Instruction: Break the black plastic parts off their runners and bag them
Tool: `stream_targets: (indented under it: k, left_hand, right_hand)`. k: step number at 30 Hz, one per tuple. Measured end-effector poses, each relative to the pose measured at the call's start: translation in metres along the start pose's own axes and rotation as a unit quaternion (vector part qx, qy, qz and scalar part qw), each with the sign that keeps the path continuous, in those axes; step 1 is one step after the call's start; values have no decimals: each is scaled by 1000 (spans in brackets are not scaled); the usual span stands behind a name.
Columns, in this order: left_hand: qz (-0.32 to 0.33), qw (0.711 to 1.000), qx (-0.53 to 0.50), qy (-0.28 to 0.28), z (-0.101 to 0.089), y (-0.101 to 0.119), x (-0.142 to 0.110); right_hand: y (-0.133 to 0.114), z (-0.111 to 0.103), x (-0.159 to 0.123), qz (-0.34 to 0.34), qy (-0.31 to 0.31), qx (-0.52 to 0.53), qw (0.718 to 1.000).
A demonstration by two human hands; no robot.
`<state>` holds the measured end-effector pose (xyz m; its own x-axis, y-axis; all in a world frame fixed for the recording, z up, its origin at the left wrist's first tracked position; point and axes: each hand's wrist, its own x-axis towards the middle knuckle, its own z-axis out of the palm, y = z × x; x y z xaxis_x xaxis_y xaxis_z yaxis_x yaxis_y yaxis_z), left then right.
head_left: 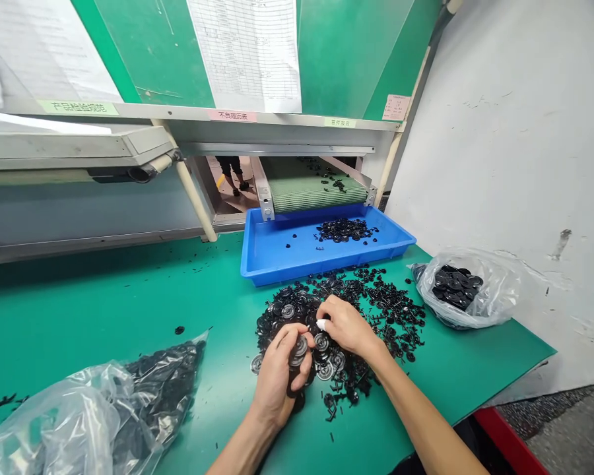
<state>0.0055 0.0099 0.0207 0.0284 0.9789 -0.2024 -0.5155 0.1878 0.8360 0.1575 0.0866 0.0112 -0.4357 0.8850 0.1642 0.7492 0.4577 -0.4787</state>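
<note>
A heap of small black plastic parts, round discs mixed with small stemmed pieces, spreads over the green table. My left hand is closed around black plastic discs, one of them facing up between thumb and fingers. Just right of it, my right hand reaches down to the heap with its fingers bent together. A white covering sits on one of its fingertips. What those fingers pinch, if anything, is hidden. Several loose discs lie below the two hands.
Behind the heap, a blue tray with more black parts stands under the end of a green conveyor belt. An open plastic bag of black discs is at right, another filled bag at front left. A person's legs show beyond the opening.
</note>
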Motion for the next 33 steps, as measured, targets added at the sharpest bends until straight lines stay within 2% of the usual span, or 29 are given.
stream_targets:
  k: [10, 15, 19, 23, 29, 33]
  left_hand:
    - [22, 997, 44, -53, 4, -3, -8]
    - [16, 999, -24, -24, 1, 1, -2]
    - [10, 996, -89, 10, -1, 7, 3]
    - [7, 998, -58, 0, -2, 5, 2]
    - [-4, 998, -54, -31, -2, 1, -1]
    - [-18, 999, -31, -27, -1, 3, 0]
  right_hand:
    - [5, 6, -7, -7, 39, 11, 999]
    - [9, 4, -8, -9, 69, 13, 997]
    - [8, 1, -5, -32, 25, 6, 999]
    - [3, -1, -1, -14, -7, 1, 1000]
    - [3, -5, -4, -21, 40, 61, 997]
    - [8, -10, -9, -8, 80, 103, 991]
